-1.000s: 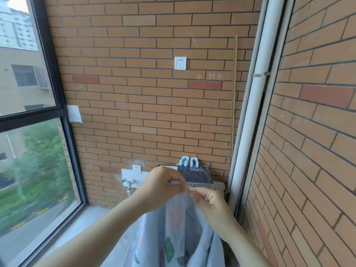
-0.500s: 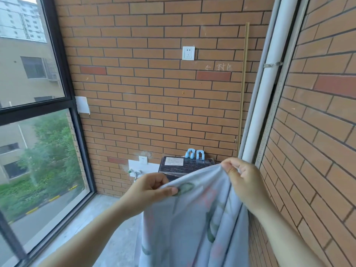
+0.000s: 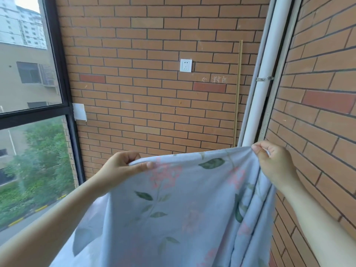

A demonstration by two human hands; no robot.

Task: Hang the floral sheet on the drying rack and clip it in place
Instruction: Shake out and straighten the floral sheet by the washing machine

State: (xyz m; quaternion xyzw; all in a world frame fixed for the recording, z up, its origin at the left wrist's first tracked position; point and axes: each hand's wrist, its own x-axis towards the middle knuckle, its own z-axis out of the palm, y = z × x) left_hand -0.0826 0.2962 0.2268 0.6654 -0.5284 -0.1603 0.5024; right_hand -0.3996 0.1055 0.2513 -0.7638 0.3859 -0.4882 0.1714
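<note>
Left hand (image 3: pixel 123 166): raised at mid-left in the head view, forearm running in from the lower left. It pinches the top hem of the floral sheet (image 3: pixel 183 209), with the thumb flat along the near face and the fingers curled behind the edge.
Right hand (image 3: pixel 273 160): raised at the right, slightly higher than the left, forearm coming up from the lower right. Its fingers are curled, and the fingertips and thumb nip a gathered bit of the same hem.
Floral sheet: light blue with green leaves and pink blossoms. It is held up near the camera and its top edge is stretched between the two hands. The cloth drops out of the bottom of the frame and folds into long pleats under the right hand.
Brick wall (image 3: pixel 154 105): far, facing the camera, with a second brick face close on the right.
Wall socket (image 3: pixel 186 65): white, on the far wall above the sheet.
White pipe (image 3: pixel 258 93): upright in the right corner, its lower part passing behind the sheet's hem.
Thin rod (image 3: pixel 238 93): pale and upright, just left of the pipe.
Window (image 3: pixel 28 83): dark-framed, at the left, with buildings and trees outside.
</note>
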